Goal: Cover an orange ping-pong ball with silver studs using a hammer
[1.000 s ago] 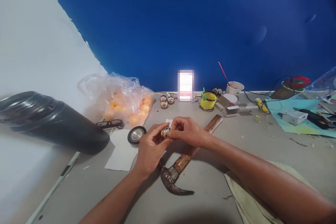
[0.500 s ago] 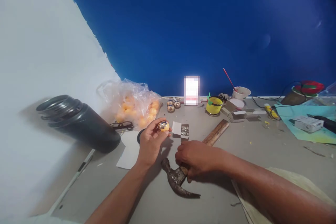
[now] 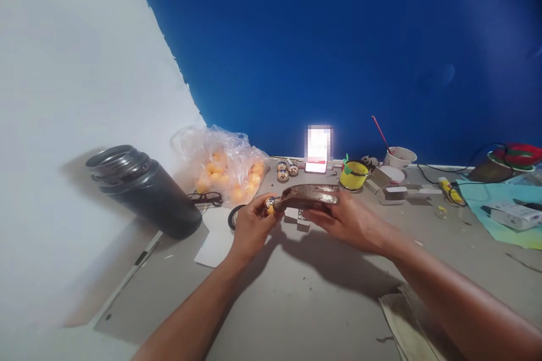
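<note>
Hammer [image 3: 311, 196] gripped in right hand [image 3: 349, 219], handle hidden, ball [image 3: 270, 206] pinched in left hand [image 3: 252, 227], partly covered

Left grip [image 3: 253, 227], right grip [image 3: 355, 221] bare-fingered; both forearms [image 3: 205, 296] uncovered, smooth.

The hammer head [image 3: 311, 196] shows worn metal (faintly shiny in places), the ball [image 3: 269, 205] looks glossy, the bag [image 3: 231, 145] crinkled plastic, the bottle [image 3: 167, 203] mostly matt.
</note>
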